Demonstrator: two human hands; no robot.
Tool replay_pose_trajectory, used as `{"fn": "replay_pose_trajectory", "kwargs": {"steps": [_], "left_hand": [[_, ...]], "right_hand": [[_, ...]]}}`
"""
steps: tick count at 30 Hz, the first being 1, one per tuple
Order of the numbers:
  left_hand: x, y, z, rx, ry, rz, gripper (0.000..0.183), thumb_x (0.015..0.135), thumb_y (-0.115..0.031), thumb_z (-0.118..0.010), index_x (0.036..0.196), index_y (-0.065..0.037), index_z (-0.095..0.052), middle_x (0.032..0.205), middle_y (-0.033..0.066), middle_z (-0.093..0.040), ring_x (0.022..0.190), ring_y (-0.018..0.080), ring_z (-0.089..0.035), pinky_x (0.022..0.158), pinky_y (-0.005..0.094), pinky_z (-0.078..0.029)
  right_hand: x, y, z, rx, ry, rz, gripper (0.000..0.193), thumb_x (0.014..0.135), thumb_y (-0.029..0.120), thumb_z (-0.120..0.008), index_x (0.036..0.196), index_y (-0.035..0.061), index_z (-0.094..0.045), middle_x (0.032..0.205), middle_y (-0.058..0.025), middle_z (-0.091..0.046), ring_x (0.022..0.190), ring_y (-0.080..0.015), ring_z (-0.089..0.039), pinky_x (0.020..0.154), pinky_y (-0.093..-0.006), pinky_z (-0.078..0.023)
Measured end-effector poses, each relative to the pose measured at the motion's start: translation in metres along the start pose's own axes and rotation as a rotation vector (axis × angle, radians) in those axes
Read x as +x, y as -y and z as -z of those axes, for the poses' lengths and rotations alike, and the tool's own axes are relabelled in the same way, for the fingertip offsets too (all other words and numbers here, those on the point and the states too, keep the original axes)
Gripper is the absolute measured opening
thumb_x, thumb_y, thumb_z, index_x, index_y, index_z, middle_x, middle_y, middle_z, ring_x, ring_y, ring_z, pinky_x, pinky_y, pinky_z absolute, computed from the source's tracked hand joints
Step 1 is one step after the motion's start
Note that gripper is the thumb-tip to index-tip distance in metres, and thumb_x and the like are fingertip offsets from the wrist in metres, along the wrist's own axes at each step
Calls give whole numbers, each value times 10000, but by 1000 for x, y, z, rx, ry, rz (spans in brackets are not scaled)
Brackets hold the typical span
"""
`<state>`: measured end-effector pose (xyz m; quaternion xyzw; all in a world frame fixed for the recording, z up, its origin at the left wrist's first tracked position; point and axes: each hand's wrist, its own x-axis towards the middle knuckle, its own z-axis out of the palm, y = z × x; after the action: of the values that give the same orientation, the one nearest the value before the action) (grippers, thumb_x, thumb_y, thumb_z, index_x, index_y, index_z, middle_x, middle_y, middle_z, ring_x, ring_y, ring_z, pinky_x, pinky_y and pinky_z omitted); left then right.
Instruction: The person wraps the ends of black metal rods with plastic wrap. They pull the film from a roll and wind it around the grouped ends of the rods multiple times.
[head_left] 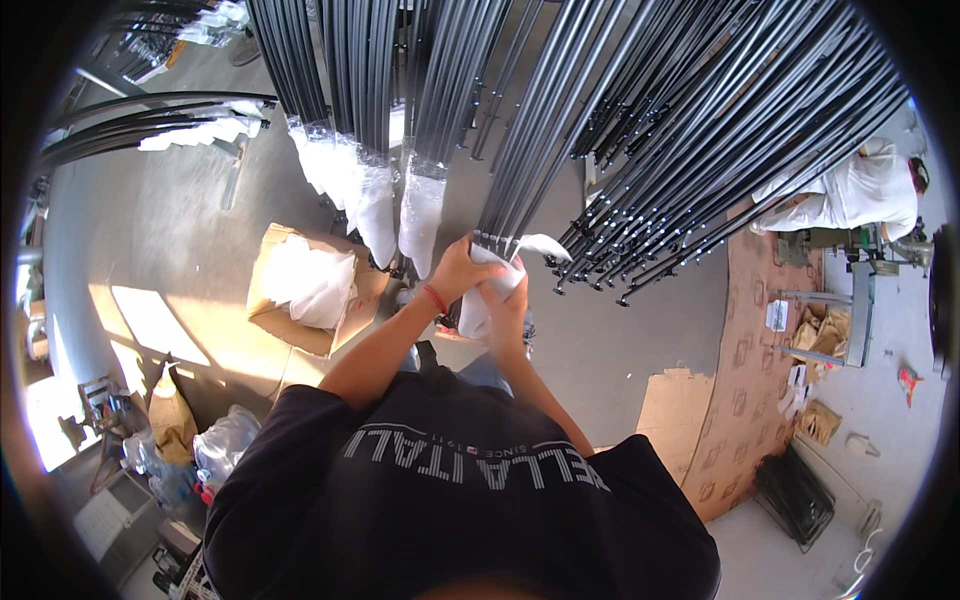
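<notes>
Wearer: v. dark tee, short slvs ending nr elbows. Chest: pale block lettering in a wide band, plus smaller print & thin pale line alongside. Thin red band at L wrist. L hand & R hand bare. Lt. blue-grey trousers, only partly vis.

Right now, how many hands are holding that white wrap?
2: the left hand on the left of the white wrap, the right hand on its right side. None look hidden.
</notes>
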<state>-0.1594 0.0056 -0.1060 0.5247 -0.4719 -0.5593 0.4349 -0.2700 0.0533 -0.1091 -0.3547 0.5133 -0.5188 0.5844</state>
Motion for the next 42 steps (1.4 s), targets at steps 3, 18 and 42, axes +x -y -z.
{"fn": "replay_pose_trajectory", "kwargs": {"steps": [3, 18, 42], "left_hand": [[-7, -9, 2, 111, -12, 1, 452, 643, -211, -706, 1001, -3, -524, 874, 102, -607, 818, 160, -571, 732, 289, -454], [32, -105, 54, 1290, 229, -668, 254, 754, -294, -577, 883, -76, -574, 1027, 122, -527, 1019, 289, -461, 843, 394, -377], [-35, -58, -37, 865, -158, -720, 274, 763, -83, -529, 1027, -11, -535, 981, 130, -523, 921, 286, -491, 806, 376, -402]], "right_hand": [[20, 13, 12, 175, 299, -136, 480, 705, -54, -575, 1158, 52, -458, 1049, -34, -525, 942, -132, -504, 806, -259, -414], [45, 51, 30, 286, 528, -322, 482, 627, -65, -552, 1096, 41, -512, 970, -52, -596, 865, -157, -566, 787, -299, -444], [30, -7, 53, 60, 361, -616, 341, 765, 167, -589, 1078, 50, -521, 946, -64, -580, 808, -165, -568, 674, -299, -482]]}}
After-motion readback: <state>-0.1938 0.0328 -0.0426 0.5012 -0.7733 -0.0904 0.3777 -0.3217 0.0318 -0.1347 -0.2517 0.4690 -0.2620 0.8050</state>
